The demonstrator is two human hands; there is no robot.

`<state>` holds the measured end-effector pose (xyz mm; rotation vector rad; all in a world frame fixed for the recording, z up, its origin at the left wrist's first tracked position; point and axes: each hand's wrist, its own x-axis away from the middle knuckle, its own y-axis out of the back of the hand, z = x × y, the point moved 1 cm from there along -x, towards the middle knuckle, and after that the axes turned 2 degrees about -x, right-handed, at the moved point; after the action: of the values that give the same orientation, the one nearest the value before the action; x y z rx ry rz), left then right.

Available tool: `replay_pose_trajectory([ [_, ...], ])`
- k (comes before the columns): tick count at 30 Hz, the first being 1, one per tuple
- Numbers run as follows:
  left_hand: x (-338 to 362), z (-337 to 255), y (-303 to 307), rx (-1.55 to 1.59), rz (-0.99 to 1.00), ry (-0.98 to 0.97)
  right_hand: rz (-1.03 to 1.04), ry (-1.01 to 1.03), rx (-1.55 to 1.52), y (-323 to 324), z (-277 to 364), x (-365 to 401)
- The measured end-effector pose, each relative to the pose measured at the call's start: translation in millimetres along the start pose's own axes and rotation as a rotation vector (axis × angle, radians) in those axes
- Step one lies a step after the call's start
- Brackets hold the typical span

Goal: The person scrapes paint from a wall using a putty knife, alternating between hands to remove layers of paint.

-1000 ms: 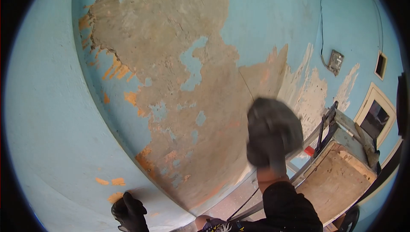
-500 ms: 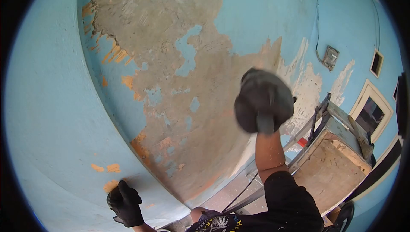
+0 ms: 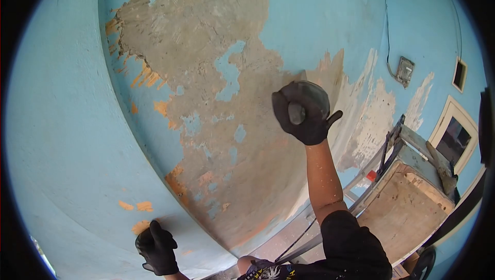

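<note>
My right hand [image 3: 309, 130], in a black glove, is raised to the patched wall [image 3: 247, 125]. Its fingers wrap around a round, dark hand tool with a knob [image 3: 296, 113]; the thumb sticks out to the right. The tool is over the grey, bare plaster area, and whether its face touches the wall is hard to tell. Low on the left, my left hand [image 3: 157, 249], gloved too, leans against the blue protruding wall section [image 3: 77, 166], thumb apart and no object visible in it. An orange bare spot [image 3: 140, 227] lies just above that hand.
On the right stands a wooden-topped stand [image 3: 402, 213] with metal legs and a scraper-like tool [image 3: 441, 169] on its edge. A metal box [image 3: 405, 70] with a cable is fixed to the wall. Farther right is a cream-framed window [image 3: 454, 135].
My right hand with the round tool has shifted slightly left and turned, so the knob now shows. My left hand stays by the orange spot, and the whole view has shifted a little.
</note>
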<state>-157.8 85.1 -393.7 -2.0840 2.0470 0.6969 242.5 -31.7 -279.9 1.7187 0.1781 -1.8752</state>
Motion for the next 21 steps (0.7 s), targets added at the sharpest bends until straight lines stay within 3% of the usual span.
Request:
replay_pose_trajectory([
  [2, -6, 15, -2, -0.003, -0.004, -0.062, 0.081, 0.129, -0.026, 8, 52, -12],
  [4, -1, 2, 0, 0.062, 0.037, 0.199, 0.241, 0.332, -0.096, 13, 102, -13],
  [6, -2, 7, -1, 0.043, 0.022, 0.163, -0.069, -0.123, -1.453, -22, 61, 7],
  [7, -3, 11, 1, -0.025, 0.013, 0.046, -0.091, -0.13, -1.461, -23, 63, 16],
  [8, -2, 12, 0, -0.078, 0.0, -0.07, -0.071, -0.029, -1.186, -17, 68, 20],
  [10, -4, 8, -1, -0.054, -0.007, -0.063, -0.011, 0.185, -0.623, -2, 100, -11],
  [12, -1, 5, -2, 0.064, 0.027, 0.197, 0.045, 0.375, -0.063, 8, 114, -30],
  [13, -1, -1, -1, 0.012, 0.022, 0.059, -0.019, 0.374, -0.098, -3, 116, -26],
  [16, -2, 6, -1, -0.061, 0.021, 0.018, -0.098, 0.449, -0.057, 7, 99, -38],
  [17, -1, 10, -3, -0.058, 0.022, 0.025, -0.056, 0.496, -0.215, 5, 89, -39],
  [21, -5, 9, -2, -0.072, 0.014, -0.047, 0.141, 0.378, -0.137, -8, 111, -19],
])
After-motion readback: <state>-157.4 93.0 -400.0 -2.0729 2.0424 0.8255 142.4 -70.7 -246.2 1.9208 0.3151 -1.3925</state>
